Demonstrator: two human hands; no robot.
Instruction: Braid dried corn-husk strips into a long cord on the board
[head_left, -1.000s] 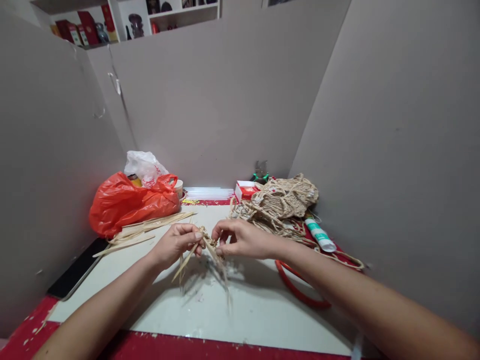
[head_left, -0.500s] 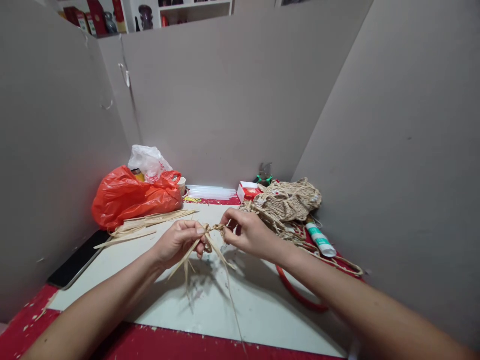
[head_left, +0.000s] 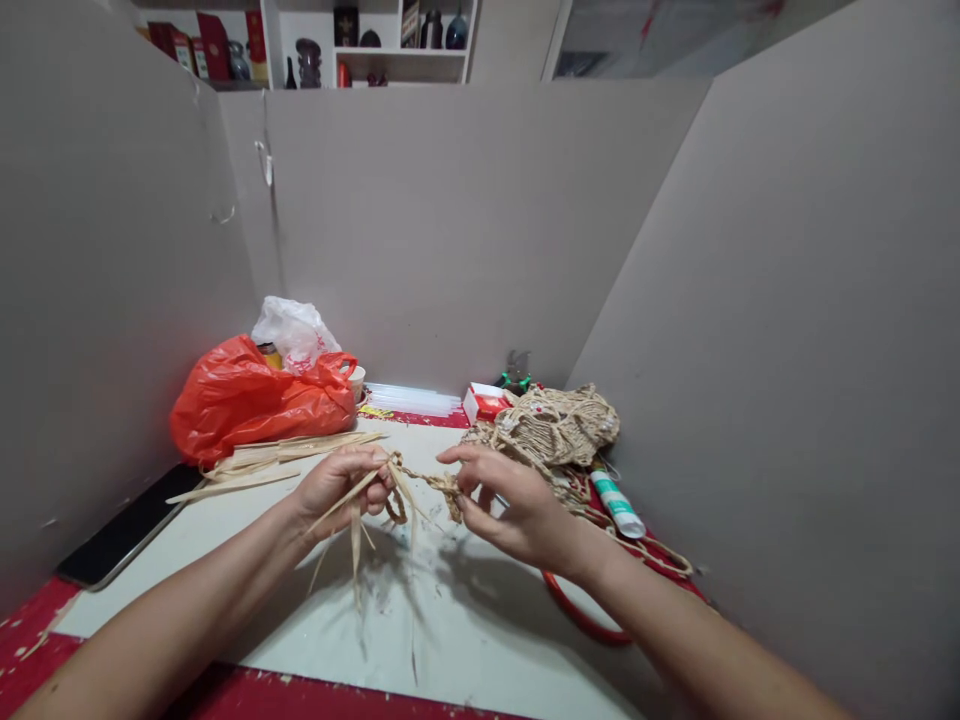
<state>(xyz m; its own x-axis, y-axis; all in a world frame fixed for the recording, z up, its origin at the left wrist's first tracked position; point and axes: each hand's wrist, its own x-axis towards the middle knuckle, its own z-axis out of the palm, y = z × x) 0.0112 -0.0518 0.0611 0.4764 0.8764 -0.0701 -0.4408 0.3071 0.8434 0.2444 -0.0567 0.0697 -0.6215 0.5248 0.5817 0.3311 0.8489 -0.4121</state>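
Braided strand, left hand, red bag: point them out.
Braided strand (head_left: pixel 436 482): head view, along its twisted length.
Left hand (head_left: pixel 337 481): head view, middle of the hand.
Red bag (head_left: pixel 259 402): head view, crumpled front.

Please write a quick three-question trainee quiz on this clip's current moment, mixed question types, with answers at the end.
1. Multiple choice. What spans the gap between the left hand and the right hand?
a) a smooth red tube
b) a thin twisted tan fibre cord
c) a green metal wire

2. True or false? The flat black rectangular phone-like device lies further left than the left hand.

3. Short answer. What colour, mainly, is the crumpled thin plastic bag behind the shiny orange-red plastic bag?

Key: 1: b. 2: true. 3: white.
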